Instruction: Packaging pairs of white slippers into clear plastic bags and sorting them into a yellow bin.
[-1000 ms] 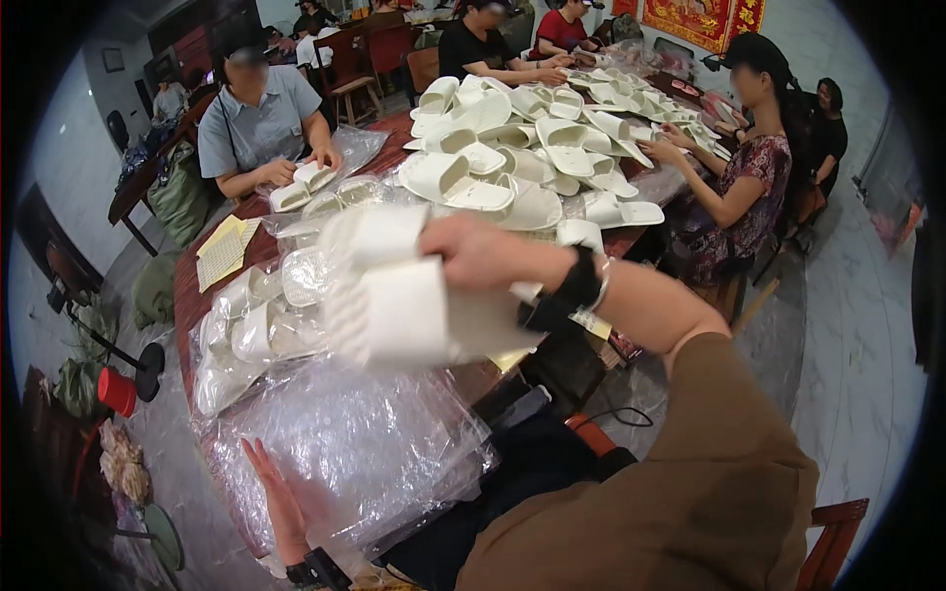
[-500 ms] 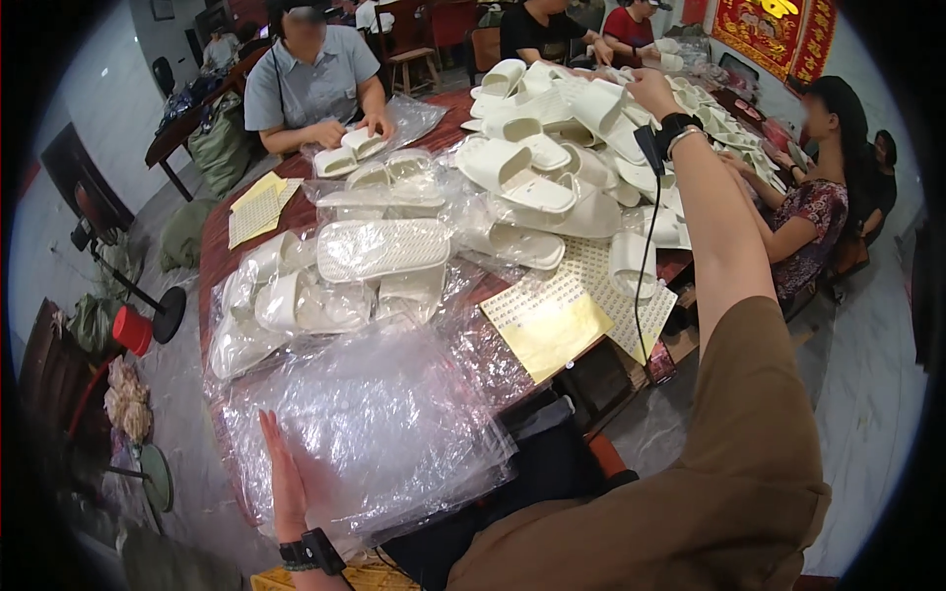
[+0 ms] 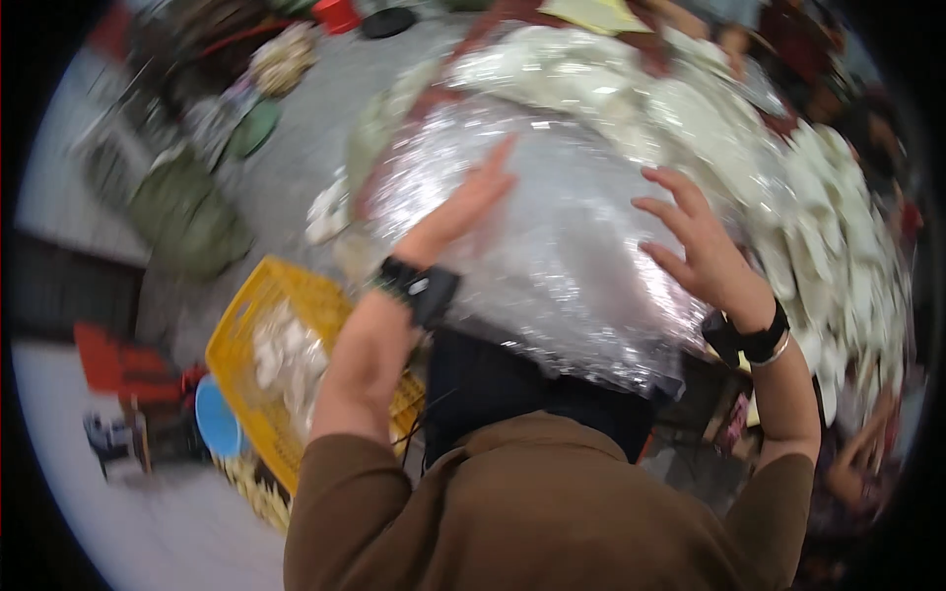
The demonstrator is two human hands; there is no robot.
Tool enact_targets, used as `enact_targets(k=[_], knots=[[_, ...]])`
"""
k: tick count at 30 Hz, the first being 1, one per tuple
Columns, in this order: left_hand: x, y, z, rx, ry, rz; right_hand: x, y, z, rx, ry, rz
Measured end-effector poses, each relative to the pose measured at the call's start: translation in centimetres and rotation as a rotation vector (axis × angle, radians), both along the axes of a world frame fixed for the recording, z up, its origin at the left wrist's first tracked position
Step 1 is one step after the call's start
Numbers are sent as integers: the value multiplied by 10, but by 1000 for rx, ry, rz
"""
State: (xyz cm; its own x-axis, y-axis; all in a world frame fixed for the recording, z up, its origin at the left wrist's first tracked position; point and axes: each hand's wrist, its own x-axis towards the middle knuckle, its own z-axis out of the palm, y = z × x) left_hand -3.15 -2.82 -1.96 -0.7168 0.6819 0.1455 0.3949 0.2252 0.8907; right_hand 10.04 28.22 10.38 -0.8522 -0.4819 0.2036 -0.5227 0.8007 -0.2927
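Observation:
A stack of clear plastic bags point(image 3: 572, 286) lies on the table edge in front of me. Over its left part is my left hand point(image 3: 463, 207), open, fingers stretched out and holding nothing. My right hand point(image 3: 705, 246) hovers by the right side of the stack, its fingers spread and nothing in them. Whether either hand touches the plastic is hard to tell through the blur. White slippers point(image 3: 818, 227) are heaped beyond and to the right of my right hand. Slippers in clear bags point(image 3: 562, 74) lie along the far side of the stack.
At my left stands a yellow crate point(image 3: 241, 340) with white items and plastic inside. Near it are a blue basin point(image 3: 217, 414) and a green sack point(image 3: 187, 212). A red bucket point(image 3: 337, 15) is on the floor farther off. Co-workers' arms show at the far right.
My right hand has come back from the slipper heap to the plastic bags, empty. The view has swung down and left, bringing the yellow crate into sight. My left hand stays over the bags.

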Motion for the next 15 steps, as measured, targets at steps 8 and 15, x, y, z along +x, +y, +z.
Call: enact_targets(k=[8,15], knots=[[5,13,-5,50,50,69,-58,-88,-78,296,-339,-7],[46,-5,39,421,339,115,-83,-77,-107,525,-413,16]])
